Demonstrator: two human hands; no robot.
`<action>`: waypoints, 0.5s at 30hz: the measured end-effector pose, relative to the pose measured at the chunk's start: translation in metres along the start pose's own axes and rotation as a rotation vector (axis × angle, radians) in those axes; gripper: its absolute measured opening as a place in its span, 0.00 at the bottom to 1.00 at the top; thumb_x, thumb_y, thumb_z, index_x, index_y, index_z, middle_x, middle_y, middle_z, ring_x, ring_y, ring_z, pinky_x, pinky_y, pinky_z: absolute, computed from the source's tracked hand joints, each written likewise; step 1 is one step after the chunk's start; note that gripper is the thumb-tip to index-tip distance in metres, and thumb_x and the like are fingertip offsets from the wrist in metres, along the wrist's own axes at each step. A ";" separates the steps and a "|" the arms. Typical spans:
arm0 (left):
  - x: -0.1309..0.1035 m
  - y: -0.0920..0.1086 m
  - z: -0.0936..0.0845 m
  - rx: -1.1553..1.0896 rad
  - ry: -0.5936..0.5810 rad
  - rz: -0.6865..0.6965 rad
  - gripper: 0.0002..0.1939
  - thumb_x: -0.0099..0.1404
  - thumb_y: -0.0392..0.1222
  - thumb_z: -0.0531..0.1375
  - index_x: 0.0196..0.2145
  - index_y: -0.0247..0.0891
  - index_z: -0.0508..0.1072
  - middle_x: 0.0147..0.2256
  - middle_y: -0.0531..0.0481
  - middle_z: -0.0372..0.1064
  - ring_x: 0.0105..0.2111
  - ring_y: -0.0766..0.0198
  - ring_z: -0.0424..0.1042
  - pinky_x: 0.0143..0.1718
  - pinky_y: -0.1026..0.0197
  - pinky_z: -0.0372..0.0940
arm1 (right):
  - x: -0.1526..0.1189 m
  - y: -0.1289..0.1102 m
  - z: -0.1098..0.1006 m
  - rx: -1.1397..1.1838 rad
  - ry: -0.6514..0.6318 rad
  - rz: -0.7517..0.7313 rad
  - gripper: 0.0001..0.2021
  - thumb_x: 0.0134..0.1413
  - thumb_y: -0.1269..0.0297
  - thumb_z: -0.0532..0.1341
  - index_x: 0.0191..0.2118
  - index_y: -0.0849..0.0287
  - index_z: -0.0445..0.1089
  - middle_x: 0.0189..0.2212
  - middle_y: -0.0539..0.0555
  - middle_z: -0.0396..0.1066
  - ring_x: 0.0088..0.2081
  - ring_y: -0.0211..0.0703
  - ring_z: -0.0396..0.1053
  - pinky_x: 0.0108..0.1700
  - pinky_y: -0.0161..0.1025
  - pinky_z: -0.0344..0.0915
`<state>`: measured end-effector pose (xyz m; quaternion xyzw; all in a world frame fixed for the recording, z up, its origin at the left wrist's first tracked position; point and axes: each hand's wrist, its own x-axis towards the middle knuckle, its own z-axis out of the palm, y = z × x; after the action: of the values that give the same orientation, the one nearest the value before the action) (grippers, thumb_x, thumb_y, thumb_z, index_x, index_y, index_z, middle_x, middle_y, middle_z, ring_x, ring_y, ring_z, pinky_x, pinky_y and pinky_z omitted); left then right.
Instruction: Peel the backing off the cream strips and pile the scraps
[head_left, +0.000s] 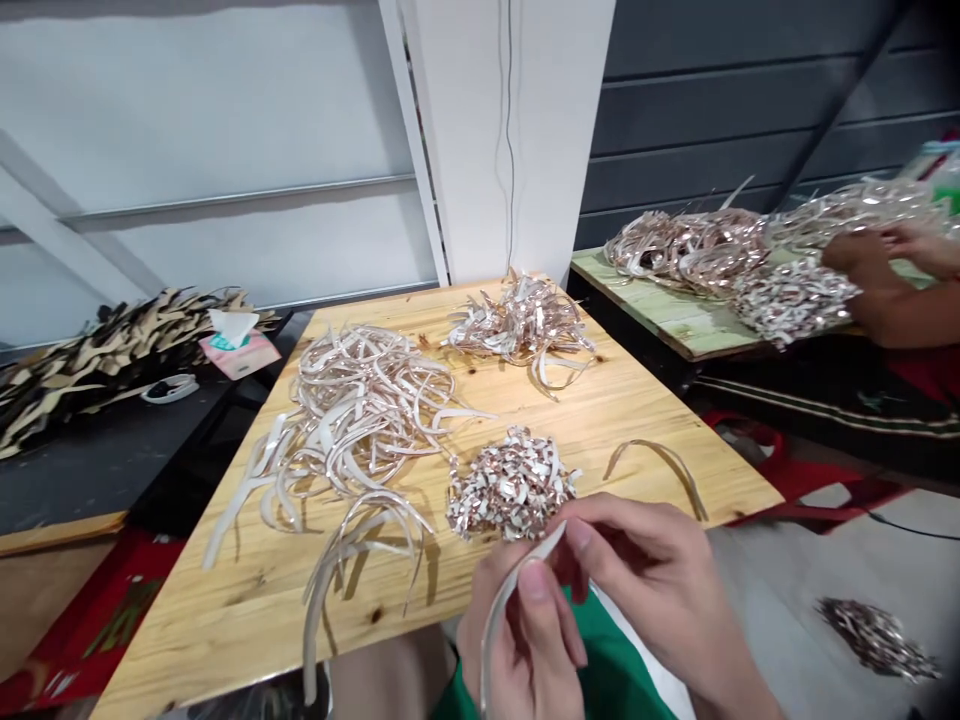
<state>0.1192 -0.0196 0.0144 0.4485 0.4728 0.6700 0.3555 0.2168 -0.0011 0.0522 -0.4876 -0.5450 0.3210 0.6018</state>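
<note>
A pale, narrow strip (496, 622) curves down over my left hand (525, 630), pinched beneath its thumb. My right hand (645, 570) has its thumb and fingertips closed on the upper end of the same strip, just above the table's front edge. Right behind my hands lies a heap of small shiny white and copper pieces (517, 480). To the left spreads a big tangle of long, curled pale strips (360, 410), with a few hanging over the front edge. One loose strip (660, 460) arcs on the wood at the right.
On the wooden table (255, 600), a second shiny strip pile (525, 320) sits at the back. A tissue box (240, 350) and dark-and-tan strips (127, 350) are at left. Another person's hands (877, 260) work among piles at the right table. Scraps (877, 640) lie on the floor.
</note>
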 end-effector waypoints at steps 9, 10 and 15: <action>0.010 0.008 -0.037 0.043 0.140 0.074 0.11 0.78 0.48 0.62 0.42 0.44 0.83 0.29 0.54 0.76 0.14 0.74 0.58 0.13 0.70 0.55 | -0.026 0.004 0.054 0.377 -0.065 0.159 0.07 0.68 0.64 0.68 0.38 0.53 0.85 0.18 0.47 0.76 0.14 0.37 0.73 0.19 0.28 0.71; 0.011 0.008 -0.042 0.056 0.138 0.068 0.11 0.78 0.48 0.62 0.42 0.44 0.84 0.27 0.55 0.74 0.14 0.73 0.59 0.13 0.70 0.56 | -0.027 0.005 0.058 0.421 -0.082 0.192 0.07 0.67 0.63 0.69 0.37 0.54 0.85 0.18 0.48 0.77 0.14 0.37 0.73 0.18 0.28 0.71; 0.013 -0.004 -0.060 0.086 0.096 0.063 0.11 0.76 0.50 0.64 0.44 0.46 0.86 0.27 0.56 0.72 0.14 0.75 0.60 0.14 0.70 0.56 | -0.026 0.012 0.066 0.417 -0.038 0.263 0.09 0.64 0.63 0.71 0.31 0.56 0.83 0.19 0.48 0.77 0.14 0.37 0.72 0.18 0.28 0.71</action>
<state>0.0585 -0.0255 0.0050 0.4456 0.5032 0.6806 0.2915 0.1491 -0.0054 0.0277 -0.4136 -0.4098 0.5113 0.6322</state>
